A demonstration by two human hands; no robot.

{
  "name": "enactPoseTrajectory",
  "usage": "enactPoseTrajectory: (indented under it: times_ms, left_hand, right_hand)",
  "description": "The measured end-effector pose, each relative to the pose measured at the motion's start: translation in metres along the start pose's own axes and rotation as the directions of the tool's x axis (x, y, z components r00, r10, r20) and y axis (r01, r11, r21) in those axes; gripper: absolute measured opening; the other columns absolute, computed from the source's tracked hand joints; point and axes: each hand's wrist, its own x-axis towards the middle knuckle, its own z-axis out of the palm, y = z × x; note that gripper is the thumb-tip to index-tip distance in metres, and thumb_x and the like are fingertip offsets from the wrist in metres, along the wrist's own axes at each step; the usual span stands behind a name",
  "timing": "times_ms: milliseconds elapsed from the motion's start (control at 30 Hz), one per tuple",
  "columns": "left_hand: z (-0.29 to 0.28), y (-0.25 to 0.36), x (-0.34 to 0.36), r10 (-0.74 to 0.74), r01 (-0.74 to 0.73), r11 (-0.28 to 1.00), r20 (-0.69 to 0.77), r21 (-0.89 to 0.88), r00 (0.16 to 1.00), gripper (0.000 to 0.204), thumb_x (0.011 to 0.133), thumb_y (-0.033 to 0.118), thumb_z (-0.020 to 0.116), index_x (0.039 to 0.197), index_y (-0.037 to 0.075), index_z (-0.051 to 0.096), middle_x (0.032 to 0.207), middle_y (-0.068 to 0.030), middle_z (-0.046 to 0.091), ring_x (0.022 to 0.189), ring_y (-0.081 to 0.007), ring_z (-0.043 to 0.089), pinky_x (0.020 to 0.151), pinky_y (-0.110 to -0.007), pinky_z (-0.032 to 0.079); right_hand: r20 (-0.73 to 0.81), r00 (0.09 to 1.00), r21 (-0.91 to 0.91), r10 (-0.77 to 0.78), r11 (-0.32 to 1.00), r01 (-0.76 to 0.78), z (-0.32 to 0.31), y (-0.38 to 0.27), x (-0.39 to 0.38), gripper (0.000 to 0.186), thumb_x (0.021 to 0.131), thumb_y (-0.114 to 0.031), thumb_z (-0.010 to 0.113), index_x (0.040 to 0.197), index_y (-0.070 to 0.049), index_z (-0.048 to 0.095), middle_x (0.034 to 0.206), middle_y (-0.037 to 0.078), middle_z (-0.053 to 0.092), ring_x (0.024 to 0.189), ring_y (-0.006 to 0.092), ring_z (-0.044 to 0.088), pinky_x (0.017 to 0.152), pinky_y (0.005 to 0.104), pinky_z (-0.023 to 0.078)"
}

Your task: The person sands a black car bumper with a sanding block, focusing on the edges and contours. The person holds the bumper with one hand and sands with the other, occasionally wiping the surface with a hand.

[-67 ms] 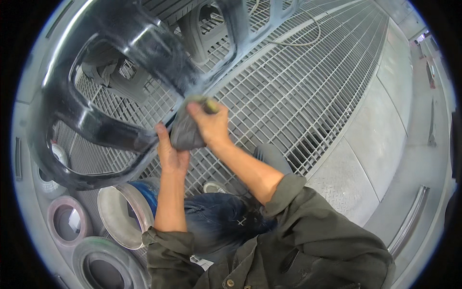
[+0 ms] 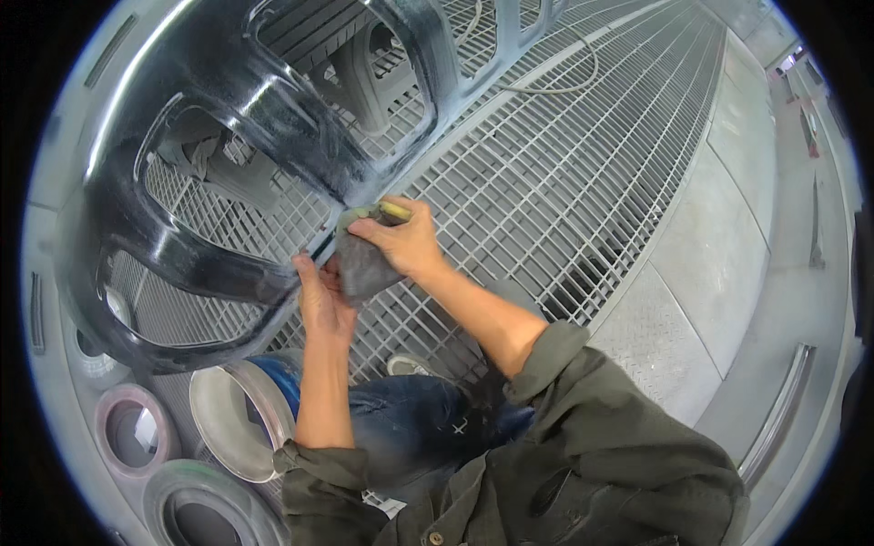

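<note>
A large glossy black car body side frame (image 2: 196,252), with window-like openings and whitish dull patches along its edge, fills the left side. At its near rim my left hand (image 2: 326,308) grips the edge, thumb on top and some fingers hidden behind. My right hand (image 2: 411,244) is closed on a limp dark grey sheet (image 2: 366,267), which hangs against the rim beside my left hand. A small yellow piece (image 2: 394,210) shows between the right thumb and fingers. Whether the sheet is cloth or abrasive paper I cannot tell.
Metal grating (image 2: 537,191) forms the floor, with pale plates (image 2: 669,318) along its right side. At lower left lie a pink-grey ring (image 2: 111,437), a grey tyre-like ring (image 2: 164,500) and an open whitish drum (image 2: 208,423). A hose (image 2: 555,89) lies beyond the frame.
My right hand and the grey sheet have moved a little down along the rim. The view has shifted slightly; my left hand keeps its hold on the edge.
</note>
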Motion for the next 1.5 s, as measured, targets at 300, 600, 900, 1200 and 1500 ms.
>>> enactPoseTrajectory:
  times_ms: [300,600,900,1200,1500]
  left_hand:
    - [-0.036,-0.016,0.017,0.101,-0.116,0.973,-0.086,-0.2,0.991,0.061,0.091,0.038,0.077,0.134,0.001,0.054,0.143,-0.015,0.059,0.134,-0.0282,0.057,0.123,-0.044,0.04]
    - [0.015,0.003,-0.008,0.017,-0.015,0.988,0.009,-0.152,1.0,0.06,0.088,0.032,0.083,0.136,0.004,0.059,0.143,-0.0112,0.061,0.132,-0.0242,0.057,0.112,-0.04,0.049]
    - [-0.036,0.02,-0.043,0.363,-0.449,0.872,-0.357,-0.196,0.861,0.062,0.094,0.054,0.067,0.132,0.008,0.052,0.131,-0.0122,0.062,0.121,-0.0245,0.062,0.106,-0.038,0.05]
    - [-0.035,0.027,-0.051,0.421,-0.498,0.844,-0.329,-0.198,0.845,0.068,0.091,0.042,0.077,0.133,-0.002,0.048,0.131,-0.0122,0.059,0.118,-0.0239,0.061,0.107,-0.042,0.053]
    - [-0.047,0.029,-0.055,0.449,-0.532,0.825,-0.351,-0.19,0.822,0.066,0.085,0.044,0.081,0.125,0.0,0.052,0.121,-0.0094,0.062,0.115,-0.0254,0.065,0.107,-0.044,0.054]
  right_hand:
    - [-0.314,0.94,0.279,0.132,0.959,-0.042,-0.068,-0.012,0.082,0.06,0.09,-0.046,0.081,0.121,0.003,0.068,0.107,0.008,0.072,0.091,0.0187,0.068,0.082,0.0348,0.056]
    - [-0.205,0.963,0.254,0.176,0.96,-0.121,0.031,0.064,-0.028,0.052,0.095,-0.038,0.077,0.127,0.001,0.064,0.12,0.007,0.069,0.105,0.0188,0.064,0.093,0.0363,0.052]
    - [-0.319,0.919,0.343,0.233,0.932,-0.117,0.043,0.043,-0.02,0.06,0.094,-0.044,0.078,0.123,0.007,0.066,0.117,0.012,0.069,0.097,0.0204,0.067,0.088,0.0359,0.055]
    - [-0.191,0.963,0.343,0.189,0.932,-0.115,0.03,0.029,-0.018,0.043,0.094,-0.04,0.079,0.101,0.002,0.072,0.093,0.011,0.073,0.082,0.0218,0.071,0.079,0.0366,0.058]
    - [-0.157,0.956,0.293,0.248,0.936,-0.195,0.054,0.008,-0.043,0.042,0.092,-0.037,0.081,0.1,0.003,0.072,0.096,0.009,0.073,0.082,0.0151,0.066,0.081,0.0329,0.055]
